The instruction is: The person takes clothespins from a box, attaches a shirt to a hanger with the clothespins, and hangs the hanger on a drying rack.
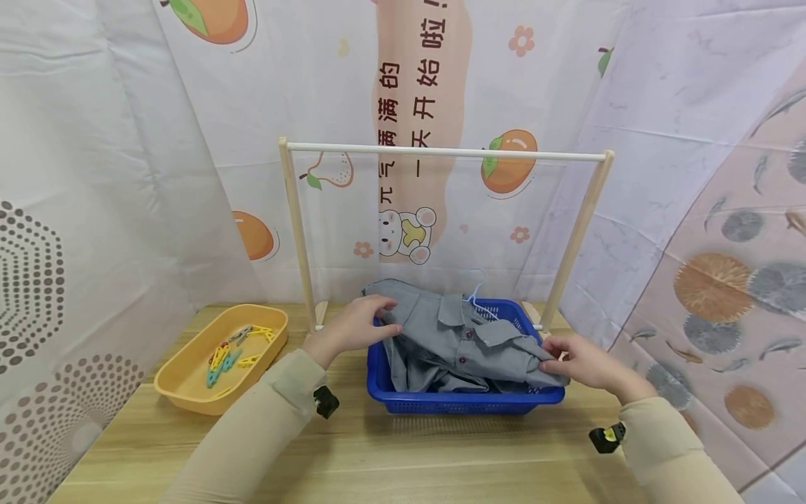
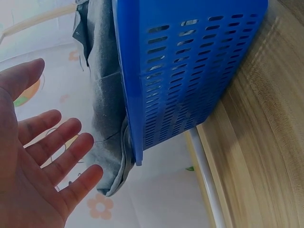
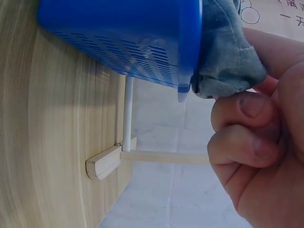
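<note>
And straight to the basket (image 1: 466, 403), blue, on the table (image 1: 390, 462), with the shirt (image 1: 434, 329) bunched inside: grey, spilling over the rim at both left and right. Lying crosswise between the two hands, long axis slanting slightly from far left to near right. Over at the right end, the right hand (image 1: 579, 360): pinching a tip of shirt just past the rim, two fingers curled in below, plain to see from the right wrist. At the left end, the left hand (image 1: 355, 322): released, fingers straight and spread beside the overhang. Touching or just short? Cannot tell. And here, by the look of it, the relation to watch: shirt stretching left from the right hand, right from the left hand, one end for each. Right hand the nearer, in full contact; left hand, at a guess, only a short reach from a hold. Mid-shirt now, the collar (image 1: 497, 332) splayed, buttons (image 1: 462, 360) running toward the near side, and a pale hanger (image 1: 477, 290) poking up at the neck, hook to the far side. Beyond, the rack (image 1: 441, 150), spanning left to right. Away to the left, well apart, the tray (image 1: 189, 403) with its pegs (image 1: 220, 355).
</note>
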A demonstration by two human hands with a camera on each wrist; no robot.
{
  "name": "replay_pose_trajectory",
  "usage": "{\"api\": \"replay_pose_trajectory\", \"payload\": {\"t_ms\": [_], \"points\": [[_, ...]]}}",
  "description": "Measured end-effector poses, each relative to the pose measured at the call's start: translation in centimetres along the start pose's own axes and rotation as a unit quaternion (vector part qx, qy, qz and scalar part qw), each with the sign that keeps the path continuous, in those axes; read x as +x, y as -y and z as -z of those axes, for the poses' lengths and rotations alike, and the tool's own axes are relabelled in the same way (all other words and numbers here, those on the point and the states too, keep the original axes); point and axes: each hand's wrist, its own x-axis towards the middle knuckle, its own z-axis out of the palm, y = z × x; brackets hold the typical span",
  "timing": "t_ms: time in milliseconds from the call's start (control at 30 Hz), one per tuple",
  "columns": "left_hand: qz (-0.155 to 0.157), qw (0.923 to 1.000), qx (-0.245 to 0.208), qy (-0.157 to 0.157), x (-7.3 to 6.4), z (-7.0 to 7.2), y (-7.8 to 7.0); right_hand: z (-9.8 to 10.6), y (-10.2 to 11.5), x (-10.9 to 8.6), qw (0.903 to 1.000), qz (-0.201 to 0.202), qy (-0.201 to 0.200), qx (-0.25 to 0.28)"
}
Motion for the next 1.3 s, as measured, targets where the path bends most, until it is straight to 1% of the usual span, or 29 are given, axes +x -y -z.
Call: {"api": "replay_pose_trajectory", "payload": {"t_ms": [300,533,833,1033,1133,1300], "points": [[-0.003,1.0,-0.001,-0.001,0.0,0.1,0.2,0.4,0.3,0.0,0.9998,-0.019,0.004,0.002],[-0.004,1.0,0.0,-0.001,0.0,0.1,0.3,0.5,0.4,0.1,0.9993,-0.035,-0.003,-0.015],[-0.006,1.0,0.003,-0.003,-0.1,0.1,0.4,0.8,0.9,0.2,0.9992,-0.038,-0.005,-0.007],[-0.007,1.0,0.002,-0.005,-0.1,0.2,0.4,1.2,1.3,0.4,0.9989,-0.044,0.011,-0.009],[-0.008,1.0,0.003,-0.004,-0.1,0.3,0.3,1.3,1.5,0.5,0.9981,-0.057,0.022,-0.005],[-0.01,0.9999,0.004,0.001,-0.2,0.3,0.4,1.2,1.5,0.4,0.9933,-0.101,0.047,0.033]]}}
